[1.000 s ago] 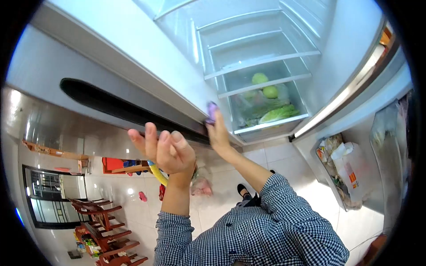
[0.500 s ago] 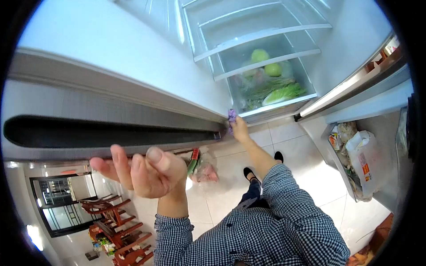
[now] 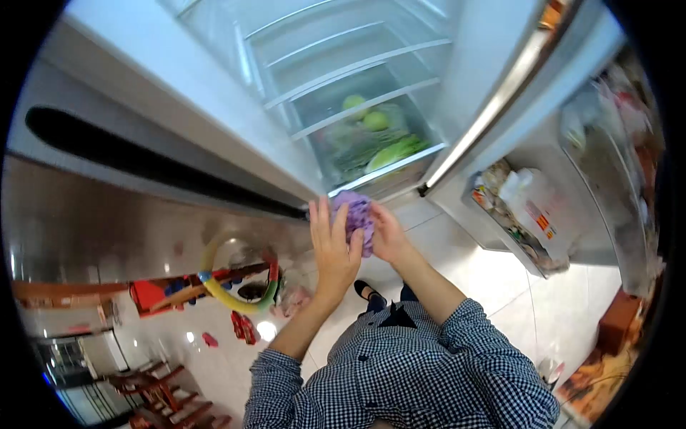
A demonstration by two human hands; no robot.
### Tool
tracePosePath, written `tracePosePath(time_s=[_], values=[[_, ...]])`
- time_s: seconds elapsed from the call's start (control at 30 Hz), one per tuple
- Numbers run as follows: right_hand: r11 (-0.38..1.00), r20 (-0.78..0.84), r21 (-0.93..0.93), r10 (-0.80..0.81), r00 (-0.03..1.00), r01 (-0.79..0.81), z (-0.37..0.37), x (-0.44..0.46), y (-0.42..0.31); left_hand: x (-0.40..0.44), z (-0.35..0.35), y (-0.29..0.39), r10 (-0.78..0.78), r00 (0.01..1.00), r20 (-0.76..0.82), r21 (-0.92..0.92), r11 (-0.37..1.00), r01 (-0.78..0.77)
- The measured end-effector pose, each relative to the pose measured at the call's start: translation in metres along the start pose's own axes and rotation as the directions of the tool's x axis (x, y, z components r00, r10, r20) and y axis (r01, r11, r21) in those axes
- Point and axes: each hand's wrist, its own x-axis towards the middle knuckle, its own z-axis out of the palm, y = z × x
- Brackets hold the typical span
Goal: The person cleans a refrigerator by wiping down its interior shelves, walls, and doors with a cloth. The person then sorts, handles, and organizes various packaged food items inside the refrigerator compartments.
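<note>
Both hands meet around a crumpled purple cloth (image 3: 356, 218) in front of the fridge's lower front edge. From the left, my left hand (image 3: 334, 247) touches the cloth with its fingers spread and raised. On the other side, my right hand (image 3: 388, 234) has its fingers curled round the cloth's edge. Behind them stands the open fridge, its drawer (image 3: 411, 159) holding green round produce (image 3: 375, 120) and a leafy vegetable (image 3: 396, 151). Glass shelves (image 3: 357, 68) are above the drawer.
The left fridge door (image 3: 179, 129) has a long black handle recess (image 3: 128, 154). At the right, the open door's bin (image 3: 511, 239) holds a white plastic bag (image 3: 532, 204). A yellow and green ring (image 3: 232, 299) and red shoes (image 3: 244, 327) lie beyond the left door.
My left hand has moved from the left door's edge to the purple cloth. My right hand has brought the cloth towards it, and the cloth now shows larger between both hands. The view has shifted.
</note>
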Motion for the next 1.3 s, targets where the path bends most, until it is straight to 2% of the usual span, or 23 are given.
tracePosePath(time_s=[0.07, 0.1, 0.17, 0.27, 0.3, 0.37, 0.4, 0.47, 0.53, 0.6, 0.63, 0.7, 0.77, 0.87, 0.9, 0.93, 1.0, 1.03, 1.13, 1.17, 1.27, 1.3], values=[[0.992, -0.006, -0.118, -0.034, 0.999, 0.033, 0.007, -0.009, 0.004, -0.016, 0.031, -0.004, -0.138, 0.990, -0.027, -0.073, 0.988, 0.136], [0.988, 0.023, -0.153, -0.006, 1.000, 0.010, 0.008, -0.015, 0.002, -0.017, 0.038, -0.003, -0.142, 0.990, -0.024, -0.118, 0.983, 0.139], [0.967, -0.023, -0.254, -0.044, 0.999, 0.037, 0.008, -0.023, -0.005, -0.015, 0.046, -0.001, -0.162, 0.986, -0.024, -0.196, 0.968, 0.155], [0.926, -0.070, -0.375, -0.078, 0.994, 0.046, 0.011, -0.029, -0.016, 0.004, 0.058, 0.007, -0.200, 0.979, -0.031, -0.227, 0.956, 0.187], [0.911, -0.083, -0.410, -0.092, 0.992, 0.051, 0.015, -0.032, -0.021, 0.012, 0.062, 0.011, -0.273, 0.961, -0.035, -0.223, 0.940, 0.259], [0.877, -0.160, -0.479, -0.142, 0.977, 0.049, 0.023, -0.044, -0.037, 0.031, 0.075, 0.014, -0.471, 0.879, 0.078, -0.408, 0.789, 0.459], [0.788, -0.085, -0.600, -0.238, 0.968, 0.141, 0.017, -0.051, -0.045, 0.040, 0.082, 0.017, -0.553, 0.819, 0.153, -0.481, 0.682, 0.550], [0.540, 0.099, -0.782, -0.388, 0.916, 0.313, -0.001, -0.069, -0.063, 0.059, 0.099, 0.037, -0.499, 0.821, 0.279, -0.631, 0.549, 0.548], [0.345, 0.037, -0.890, -0.597, 0.801, 0.298, -0.001, -0.104, -0.102, 0.078, 0.118, 0.077, -0.400, 0.832, 0.385, -0.709, 0.448, 0.544], [0.209, 0.046, -0.917, -0.791, 0.610, 0.339, -0.004, -0.124, -0.141, 0.100, 0.147, 0.116, -0.244, 0.879, 0.410, -0.770, 0.425, 0.477], [0.140, 0.069, -0.917, -0.867, 0.493, 0.374, 0.005, -0.132, -0.162, 0.115, 0.161, 0.140, -0.167, 0.930, 0.327, -0.821, 0.437, 0.367], [0.043, 0.076, -0.955, -0.920, 0.384, 0.294, 0.037, -0.149, -0.198, 0.146, 0.178, 0.187, -0.077, 0.987, 0.142, -0.864, 0.477, 0.161], [0.041, -0.036, -0.999, -0.922, 0.386, 0.004, 0.030, -0.163, -0.229, 0.171, 0.187, 0.221, -0.045, 0.998, -0.048, -0.837, 0.548, -0.015], [-0.055, 0.025, -0.996, -0.917, 0.399, -0.064, 0.028, -0.161, -0.246, 0.175, 0.218, 0.224, -0.022, 0.990, -0.136, -0.834, 0.542, -0.103], [-0.053, 0.012, -0.995, -0.909, 0.417, -0.088, 0.028, -0.158, -0.246, 0.169, 0.231, 0.215, -0.049, 0.992, -0.115, -0.831, 0.551, -0.070], [-0.052, -0.001, -0.992, -0.901, 0.434, -0.112, 0.028, -0.154, -0.246, 0.158, 0.247, 0.201, -0.102, 0.994, -0.034, -0.823, 0.568, 0.030], [-0.003, -0.044, -0.995, -0.877, 0.478, -0.097, 0.011, -0.148, -0.241, 0.119, 0.301, 0.159, -0.231, 0.966, 0.117, -0.755, 0.612, 0.238], [0.118, -0.141, -0.990, -0.811, 0.567, -0.078, -0.001, -0.153, -0.244, 0.102, 0.326, 0.139, -0.303, 0.936, 0.179, -0.694, 0.636, 0.338], [0.122, -0.096, -0.992, -0.851, 0.517, 0.017, 0.000, -0.147, -0.244, 0.102, 0.327, 0.135, -0.390, 0.860, 0.330, -0.580, 0.634, 0.511], [0.124, -0.087, -0.991, -0.866, 0.493, 0.043, 0.002, -0.147, -0.243, 0.105, 0.328, 0.139, -0.392, 0.858, 0.331, -0.620, 0.595, 0.511], [0.111, -0.047, -0.985, -0.906, 0.420, 0.129, 0.012, -0.145, -0.239, 0.142, 0.257, 0.187, -0.327, 0.895, 0.303, -0.731, 0.523, 0.439], [0.095, -0.029, -0.984, -0.918, 0.397, 0.148, 0.013, -0.145, -0.239, 0.153, 0.239, 0.200, -0.236, 0.943, 0.234, -0.786, 0.525, 0.326]])
